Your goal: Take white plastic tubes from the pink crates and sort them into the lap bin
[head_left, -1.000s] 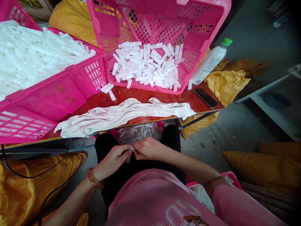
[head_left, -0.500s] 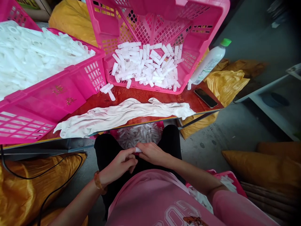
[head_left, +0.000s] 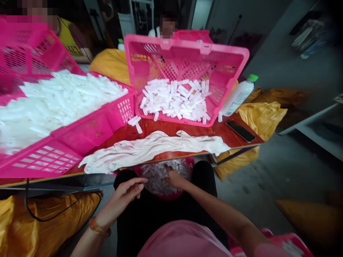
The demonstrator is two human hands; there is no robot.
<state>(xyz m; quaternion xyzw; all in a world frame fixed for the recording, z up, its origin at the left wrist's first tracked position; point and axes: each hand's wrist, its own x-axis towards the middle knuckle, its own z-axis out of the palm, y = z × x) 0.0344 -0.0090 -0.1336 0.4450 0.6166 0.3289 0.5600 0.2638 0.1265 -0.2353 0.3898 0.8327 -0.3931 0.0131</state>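
Above the thigh, my left hand [head_left: 128,192] hovers with fingers loosely stretched and nothing visible in it. My right hand [head_left: 175,179] reaches down into a pink basket [head_left: 179,195] between my knees, among short white plastic tubes [head_left: 154,176]. Its fingertips are blurred and partly hidden by the tubes, so any hold there cannot be made out. On the red table above lies a long crumpled white cloth [head_left: 152,148]. Behind it a tilted pink basket [head_left: 230,53] holds more short white tubes [head_left: 177,101].
A large pink basket [head_left: 107,125] heaped with white tubes stands at left. A green-capped bottle [head_left: 239,96] and a phone [head_left: 240,131] are at the table's right end. Yellow sacks [head_left: 40,221] lie on the floor. Two people are beyond the table.
My hands have come apart. My right hand went forward and down into the basket between my knees; the white tube between my hands no longer shows. The view has tipped upward.
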